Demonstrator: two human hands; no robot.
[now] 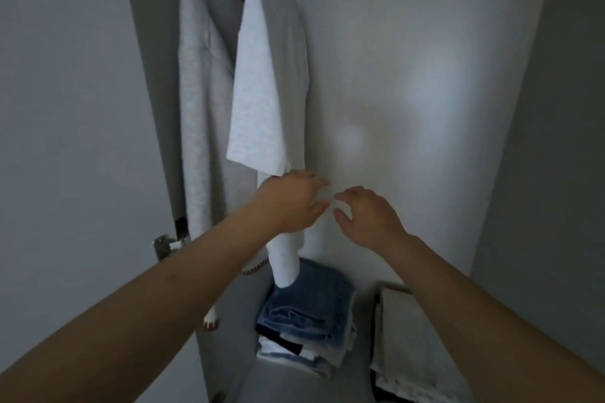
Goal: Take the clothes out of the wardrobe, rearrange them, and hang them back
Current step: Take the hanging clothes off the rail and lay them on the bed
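Inside the wardrobe hang two pale garments at the top left: a white T-shirt [265, 91] in front and a light grey garment [199, 101] behind it on the left, with a dark red trim near its collar. Both arms reach into the wardrobe. My left hand [291, 203] is beside the lower part of the T-shirt, just under its sleeve hem, fingers spread and holding nothing. My right hand [366, 216] hovers a little to the right in front of the white back wall, fingers apart and empty. The fingertips of the two hands nearly meet.
On the wardrobe floor lies a folded stack topped by blue jeans [311, 304], and to its right a folded beige cloth [409, 337]. The wardrobe door [65, 141] stands open at the left, with a metal hinge [167, 244]. The back wall [409, 75] is bare white.
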